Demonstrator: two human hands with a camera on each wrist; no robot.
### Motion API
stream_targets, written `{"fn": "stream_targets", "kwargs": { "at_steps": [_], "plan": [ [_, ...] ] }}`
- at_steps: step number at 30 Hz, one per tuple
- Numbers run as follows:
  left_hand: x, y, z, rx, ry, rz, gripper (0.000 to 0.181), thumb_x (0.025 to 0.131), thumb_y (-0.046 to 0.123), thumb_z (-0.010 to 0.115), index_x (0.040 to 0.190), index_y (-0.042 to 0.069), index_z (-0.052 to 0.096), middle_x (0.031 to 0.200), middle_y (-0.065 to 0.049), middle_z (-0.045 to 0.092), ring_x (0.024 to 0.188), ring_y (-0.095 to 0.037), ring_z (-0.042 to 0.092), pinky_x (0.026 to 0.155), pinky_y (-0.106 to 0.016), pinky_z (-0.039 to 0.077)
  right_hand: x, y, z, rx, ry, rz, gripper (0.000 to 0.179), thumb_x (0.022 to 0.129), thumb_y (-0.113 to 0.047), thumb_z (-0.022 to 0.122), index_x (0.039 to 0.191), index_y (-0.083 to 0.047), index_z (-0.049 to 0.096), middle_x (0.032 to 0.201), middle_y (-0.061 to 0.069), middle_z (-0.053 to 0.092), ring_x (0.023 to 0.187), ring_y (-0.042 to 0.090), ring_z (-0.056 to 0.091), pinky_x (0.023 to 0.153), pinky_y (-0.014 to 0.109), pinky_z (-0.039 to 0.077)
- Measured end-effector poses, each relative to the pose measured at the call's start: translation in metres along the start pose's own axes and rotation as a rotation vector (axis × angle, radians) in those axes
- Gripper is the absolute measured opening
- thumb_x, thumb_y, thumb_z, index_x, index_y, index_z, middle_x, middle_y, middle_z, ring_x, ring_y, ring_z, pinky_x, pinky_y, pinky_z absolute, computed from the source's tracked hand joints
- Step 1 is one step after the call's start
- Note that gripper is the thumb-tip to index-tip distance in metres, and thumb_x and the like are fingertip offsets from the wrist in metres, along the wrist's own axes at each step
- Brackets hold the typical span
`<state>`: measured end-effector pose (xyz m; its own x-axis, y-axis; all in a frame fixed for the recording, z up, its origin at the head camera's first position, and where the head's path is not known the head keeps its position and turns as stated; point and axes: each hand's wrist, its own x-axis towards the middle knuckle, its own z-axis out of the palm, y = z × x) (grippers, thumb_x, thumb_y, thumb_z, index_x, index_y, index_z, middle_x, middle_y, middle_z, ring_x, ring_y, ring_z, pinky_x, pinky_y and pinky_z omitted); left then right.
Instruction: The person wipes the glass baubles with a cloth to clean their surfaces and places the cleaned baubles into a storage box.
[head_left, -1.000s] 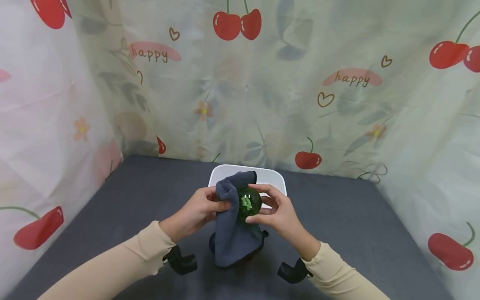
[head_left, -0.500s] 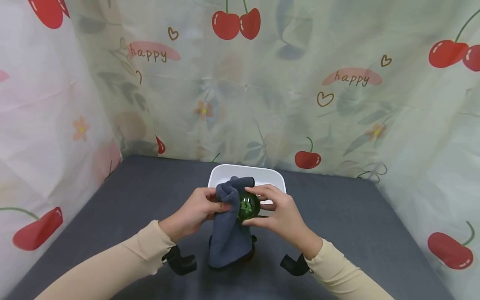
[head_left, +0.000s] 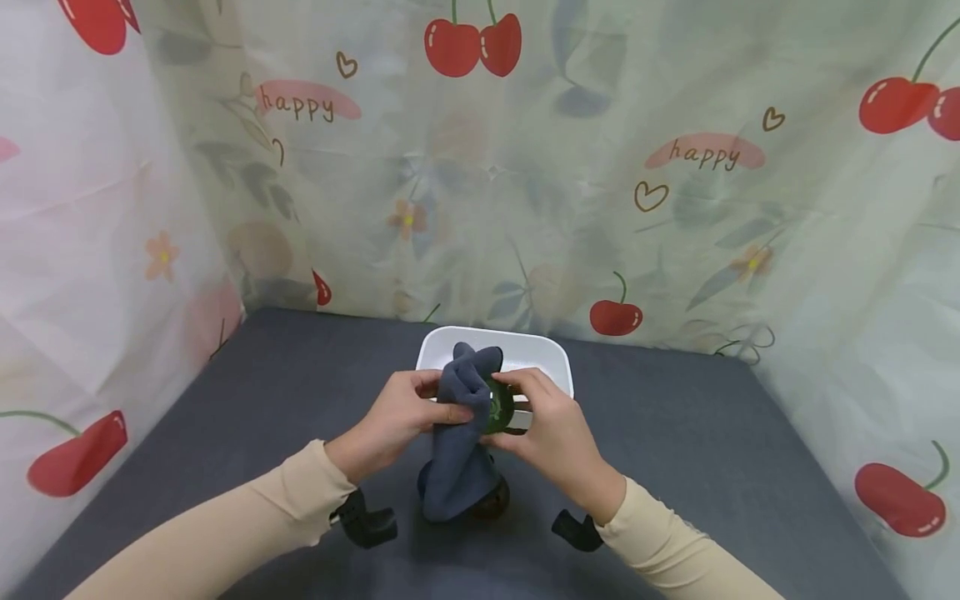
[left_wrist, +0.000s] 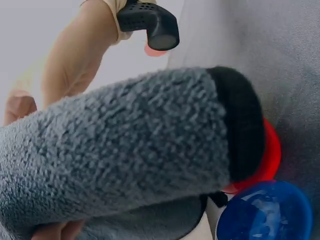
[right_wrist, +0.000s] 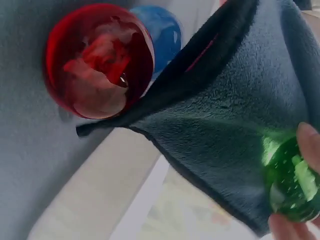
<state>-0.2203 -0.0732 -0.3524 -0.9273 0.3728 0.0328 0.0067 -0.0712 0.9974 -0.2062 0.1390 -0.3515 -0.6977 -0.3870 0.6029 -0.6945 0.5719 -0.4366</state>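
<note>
My left hand (head_left: 397, 421) grips a grey-blue fleecy cloth (head_left: 461, 475) with dark edging, thumb in front, and the cloth hangs down toward the table. In my right hand (head_left: 558, 437) a clear green ball (head_left: 499, 407) is held between thumb and fingers. The ball lies against the cloth, which hides its left side. In the right wrist view the green ball (right_wrist: 292, 182) touches the fleece, with pale green bits inside. Below the cloth lie a see-through red ball (right_wrist: 100, 62) and a blue one, the blue ball (left_wrist: 265, 212) showing in the left wrist view.
A white rectangular tub (head_left: 557, 357) stands just behind the hands, partly covered by them and the cloth. The dark grey tabletop (head_left: 675, 450) runs back to a cherry-printed curtain (head_left: 525, 208). Black camera mounts (head_left: 366, 523) hang below both wrists.
The cloth has been drawn further round the green ball, covering more of it, and its hanging part looks narrower. The right hand has shifted slightly left; a dark round ball now shows below the cloth.
</note>
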Motion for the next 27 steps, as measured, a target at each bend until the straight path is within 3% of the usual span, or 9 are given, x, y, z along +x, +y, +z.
{"fn": "stream_targets", "kwargs": {
  "at_steps": [2,7,9,11,16,18,20,24,27],
  "plan": [
    [0.000,-0.002,-0.003,-0.006,0.000,-0.008,0.039,0.074,0.007,0.076,0.110,-0.003,0.064,0.101,-0.010,0.066,0.088,-0.020,0.064,0.073,-0.037,0.054,-0.001,0.002,0.000,0.097,-0.028,0.046,0.067,0.056,-0.018,0.089,0.115,-0.010,0.058,0.110,0.000,0.058,0.097,0.009,0.059,0.076,0.019,0.050],
    [0.000,-0.005,-0.011,-0.138,-0.070,-0.051,0.022,0.079,0.002,0.069,0.100,0.004,0.066,0.087,-0.002,0.065,0.069,-0.012,0.061,0.068,-0.030,0.051,0.000,0.007,-0.003,0.626,-0.082,0.225,0.066,0.058,0.000,0.085,0.118,-0.006,0.058,0.118,0.009,0.055,0.095,0.019,0.063,0.076,0.032,0.053],
    [0.000,-0.006,-0.012,-0.182,-0.099,-0.067,0.022,0.080,0.000,0.067,0.100,0.008,0.065,0.086,0.000,0.063,0.062,-0.010,0.056,0.065,-0.027,0.049,0.000,0.006,-0.003,0.748,-0.102,0.275,0.069,0.060,0.004,0.083,0.122,-0.005,0.055,0.122,0.012,0.052,0.099,0.021,0.060,0.078,0.036,0.053],
    [0.000,-0.007,-0.012,-0.193,-0.120,-0.068,0.030,0.079,0.000,0.067,0.108,0.008,0.062,0.092,-0.002,0.062,0.067,-0.010,0.057,0.067,-0.027,0.049,0.002,0.004,-0.001,0.716,-0.110,0.267,0.072,0.062,0.001,0.083,0.126,-0.008,0.052,0.121,0.010,0.051,0.102,0.019,0.059,0.079,0.035,0.052],
    [0.001,-0.008,-0.007,-0.098,-0.090,-0.022,0.053,0.075,0.008,0.075,0.124,0.001,0.055,0.114,-0.012,0.060,0.099,-0.022,0.060,0.079,-0.038,0.052,0.001,0.001,0.003,0.266,-0.081,0.143,0.071,0.062,-0.021,0.086,0.125,-0.020,0.054,0.116,-0.004,0.057,0.103,0.009,0.057,0.081,0.022,0.050],
    [0.000,-0.008,-0.005,-0.065,-0.051,-0.013,0.051,0.074,0.011,0.076,0.121,0.000,0.058,0.112,-0.012,0.062,0.097,-0.022,0.062,0.078,-0.038,0.052,0.000,0.001,0.003,0.219,-0.071,0.133,0.069,0.061,-0.022,0.086,0.123,-0.020,0.055,0.115,-0.005,0.058,0.098,0.010,0.059,0.078,0.022,0.051],
    [0.000,-0.007,-0.004,-0.081,-0.015,-0.011,0.044,0.075,0.009,0.075,0.116,0.000,0.061,0.105,-0.010,0.064,0.091,-0.020,0.064,0.075,-0.037,0.053,-0.001,0.002,0.003,0.309,-0.064,0.184,0.067,0.061,-0.019,0.087,0.121,-0.019,0.057,0.114,-0.003,0.058,0.093,0.012,0.061,0.076,0.024,0.052],
    [-0.001,-0.006,-0.004,-0.181,0.010,-0.014,0.026,0.080,0.002,0.069,0.105,0.004,0.065,0.090,-0.003,0.065,0.072,-0.012,0.061,0.068,-0.028,0.052,-0.001,0.003,0.003,0.659,-0.003,0.316,0.065,0.063,-0.001,0.083,0.121,-0.012,0.056,0.115,0.008,0.057,0.092,0.021,0.062,0.077,0.033,0.053],
    [0.000,-0.006,-0.005,-0.237,-0.018,-0.015,0.027,0.081,0.001,0.067,0.108,0.003,0.062,0.091,-0.003,0.063,0.073,-0.012,0.060,0.068,-0.026,0.051,0.000,0.001,0.006,0.698,0.028,0.331,0.063,0.067,-0.002,0.081,0.123,-0.010,0.053,0.118,0.009,0.054,0.100,0.020,0.059,0.080,0.035,0.052]
  ]
}}
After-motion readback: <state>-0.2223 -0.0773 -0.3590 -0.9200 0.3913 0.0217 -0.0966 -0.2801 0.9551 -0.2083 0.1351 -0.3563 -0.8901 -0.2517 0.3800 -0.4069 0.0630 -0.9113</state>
